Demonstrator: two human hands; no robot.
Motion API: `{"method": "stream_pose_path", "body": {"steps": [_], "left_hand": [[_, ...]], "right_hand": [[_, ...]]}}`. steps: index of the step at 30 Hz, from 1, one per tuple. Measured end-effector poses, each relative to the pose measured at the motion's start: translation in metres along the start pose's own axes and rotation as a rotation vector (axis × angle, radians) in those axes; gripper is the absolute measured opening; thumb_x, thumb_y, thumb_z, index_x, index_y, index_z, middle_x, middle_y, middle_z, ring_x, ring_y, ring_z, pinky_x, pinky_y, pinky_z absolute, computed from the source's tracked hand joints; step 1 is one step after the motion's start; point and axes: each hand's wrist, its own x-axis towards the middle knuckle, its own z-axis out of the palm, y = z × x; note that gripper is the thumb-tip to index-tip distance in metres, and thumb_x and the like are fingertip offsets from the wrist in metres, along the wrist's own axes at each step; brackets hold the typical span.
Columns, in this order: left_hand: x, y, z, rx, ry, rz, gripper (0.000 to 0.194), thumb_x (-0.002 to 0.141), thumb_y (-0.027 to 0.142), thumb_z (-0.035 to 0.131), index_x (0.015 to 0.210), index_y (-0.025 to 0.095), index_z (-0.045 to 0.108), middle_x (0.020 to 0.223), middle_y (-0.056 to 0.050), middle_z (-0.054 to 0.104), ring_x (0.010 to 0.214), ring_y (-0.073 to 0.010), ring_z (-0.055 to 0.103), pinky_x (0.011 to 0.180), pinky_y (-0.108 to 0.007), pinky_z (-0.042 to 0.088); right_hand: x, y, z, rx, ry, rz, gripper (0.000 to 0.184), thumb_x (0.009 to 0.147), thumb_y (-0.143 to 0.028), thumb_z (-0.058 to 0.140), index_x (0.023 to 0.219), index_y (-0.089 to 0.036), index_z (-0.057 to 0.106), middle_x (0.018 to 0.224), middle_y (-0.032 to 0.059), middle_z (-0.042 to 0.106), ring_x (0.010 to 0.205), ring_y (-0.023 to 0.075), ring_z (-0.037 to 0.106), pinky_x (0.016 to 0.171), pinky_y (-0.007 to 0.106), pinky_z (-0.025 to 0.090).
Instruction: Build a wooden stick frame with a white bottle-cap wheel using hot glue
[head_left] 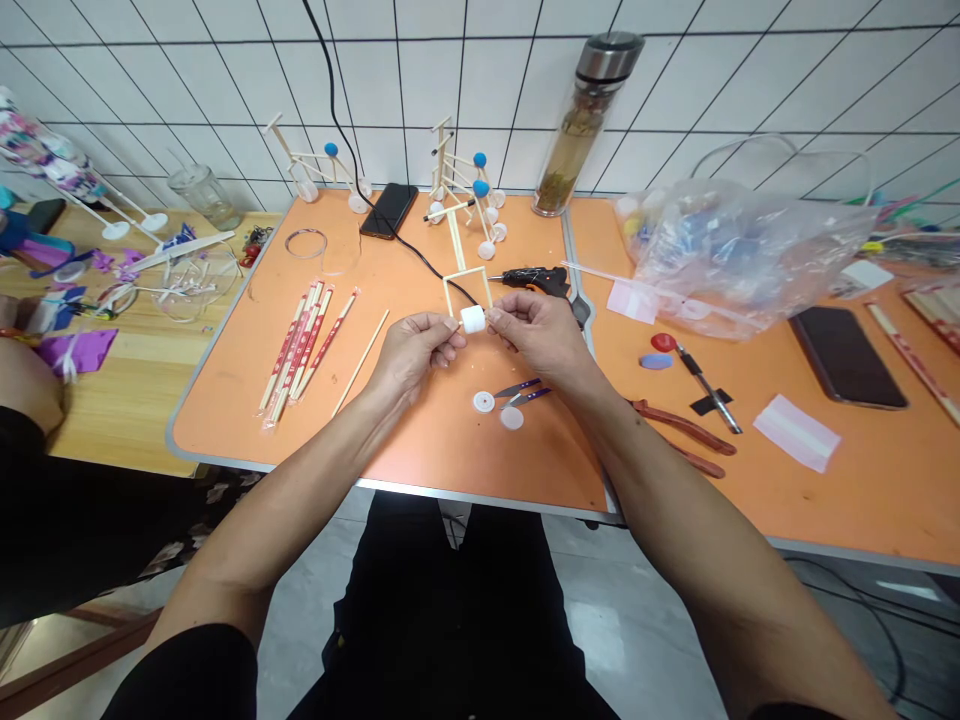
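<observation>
Your left hand and right hand hold a white cylinder between closed fingers, its long axis running sideways from hand to hand. Just beyond the fingers stands a stick frame; 2 white discs lie nearer you, and a glue gun lies beyond and to the right
</observation>
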Motion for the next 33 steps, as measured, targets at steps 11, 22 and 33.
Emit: {"method": "stream_pose_path", "body": {"steps": [11, 22, 33], "left_hand": [[-0.0004, 0.0003, 0.0013, 0.041, 0.002, 0.093, 0.023, 0.096, 0.014, 0.083, 0.073, 0.015, 0.078, 0.068, -0.002, 0.078, 0.049, -0.0051, 0.059, 0.049, -0.016, 0.043], [0.0026, 0.0008, -0.0016, 0.047, 0.027, 0.136, 0.019, 0.093, 0.020, 0.088, 0.077, 0.016, 0.078, 0.070, -0.001, 0.078, 0.051, -0.0054, 0.060, 0.051, -0.017, 0.044], [0.0015, 0.0002, 0.0002, 0.049, 0.014, 0.137, 0.020, 0.095, 0.018, 0.086, 0.077, 0.015, 0.078, 0.069, -0.001, 0.078, 0.051, -0.0058, 0.061, 0.051, -0.018, 0.045]], "right_hand": [[-0.0006, -0.0012, 0.0009, 0.003, -0.002, 0.012, 0.048, 0.086, -0.065, 0.094, 0.083, -0.022, 0.075, 0.077, 0.0017, 0.072, 0.063, 0.0127, 0.052, 0.061, 0.030, 0.043], [-0.0029, -0.0031, -0.0006, 0.066, 0.023, 0.038, 0.058, 0.094, -0.079, 0.086, 0.087, -0.023, 0.076, 0.086, 0.0060, 0.077, 0.067, 0.0133, 0.056, 0.058, 0.028, 0.048], [-0.0024, -0.0036, 0.0016, 0.070, 0.001, 0.026, 0.049, 0.088, -0.067, 0.095, 0.089, -0.023, 0.074, 0.086, 0.0037, 0.076, 0.065, 0.0125, 0.053, 0.062, 0.029, 0.048]]}}
